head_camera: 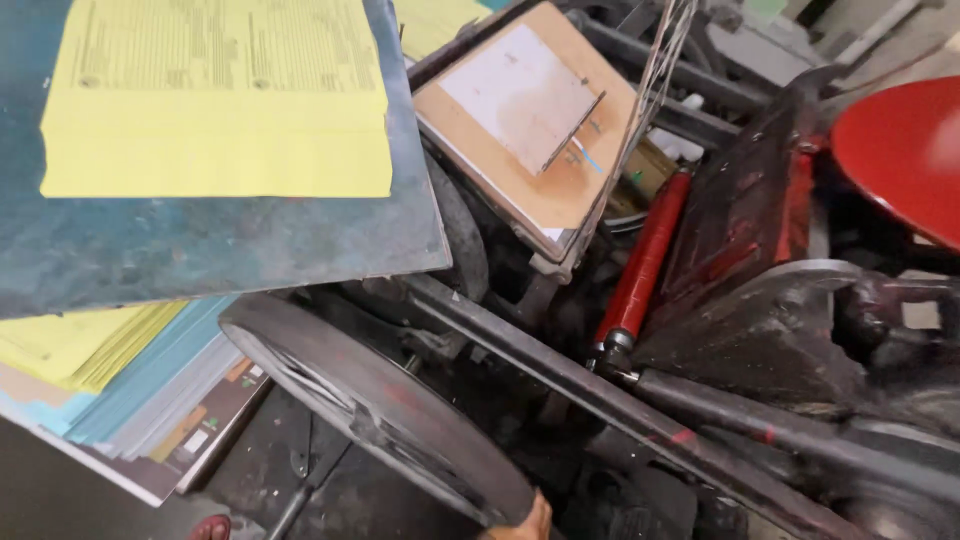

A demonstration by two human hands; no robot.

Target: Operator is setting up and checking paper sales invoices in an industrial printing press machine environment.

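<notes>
Grip first: only a sliver of what seems to be the right hand (531,519) shows at the near edge, lying against the lower rim of the flywheel (375,405). I cannot tell whether the fingers curl round the rim or merely rest on it; the frame cuts them off. The left hand is out of view.

The flywheel runs from near left towards the near centre, tilted, a dark bar (600,390) crossing behind it. Far of it sits the platen (520,110), tipped up, with 1 white sheet (515,90) on its brown face. To the right lie a red roller (645,260) and, at the far right edge, a red ink disc (900,150). On the far left a blue-grey board (250,240) carries a yellow stack (215,100); more paper (120,370) is piled under it.

By my judgement the step in hand is work at the wheel, with the platen open and its sheet in place. Any move at the wheel calls for a firm hold on the rim, clear of the spokes and bar.

The hand comes in low from the near side, wrist hidden, reaching well down beside the press.
</notes>
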